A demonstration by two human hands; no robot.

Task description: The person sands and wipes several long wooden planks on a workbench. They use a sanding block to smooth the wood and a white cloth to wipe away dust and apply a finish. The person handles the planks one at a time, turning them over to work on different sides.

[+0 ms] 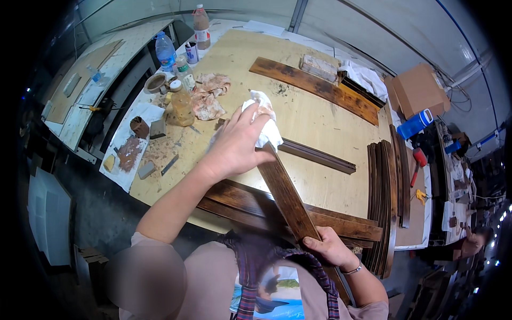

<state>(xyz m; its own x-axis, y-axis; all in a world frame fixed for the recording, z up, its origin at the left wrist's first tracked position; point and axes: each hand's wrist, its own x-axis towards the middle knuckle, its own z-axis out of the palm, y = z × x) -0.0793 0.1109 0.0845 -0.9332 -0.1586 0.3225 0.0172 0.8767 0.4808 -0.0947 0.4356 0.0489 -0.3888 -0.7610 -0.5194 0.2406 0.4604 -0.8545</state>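
Observation:
My left hand [237,143] is closed around a white cloth [270,132], which wraps the far end of a dark brown wooden strip [287,189]. Lower down, my right hand [335,247] grips the same strip near my body, thumb on its upper face. The strip slants from far left to near right, held over the table. Beneath it lie several dark wooden strips [341,226] along the near table edge. Just beyond is a narrow dark grooved strip [317,156], partly hidden by the cloth and the held strip.
Bottles, including a yellowish one [182,106], crowd the table's left side beside stained rags [209,96]. A wide brown board [314,88] lies at the back. Stacked strips [380,197] fill the right edge, near a blue bottle [415,124] and a red-headed mallet [418,158].

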